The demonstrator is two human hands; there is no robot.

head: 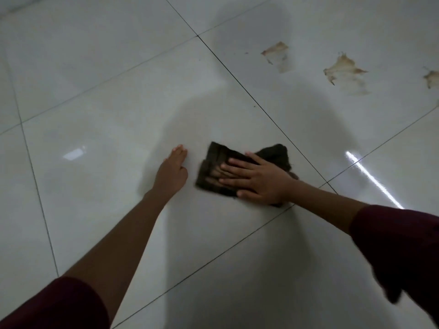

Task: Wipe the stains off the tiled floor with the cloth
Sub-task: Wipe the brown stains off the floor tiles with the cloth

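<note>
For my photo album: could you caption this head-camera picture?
Right hand presses a dark cloth flat on the tiled floor, left hand beside it, brown stains unwiped beyond.

a bright streak of reflected light [370, 176] (and a paler rectangular glint [73, 153] further left); dark maroon sleeves [401, 245].

Person observed from above: two arms in view. Both wear dark maroon sleeves, left sleeve [54, 305] and right sleeve [399, 245], pushed up so the forearms are bare. Fabric plain, no visible pattern. Both hands, left [172, 172] and right [259, 180], bare: no gloves.
</note>
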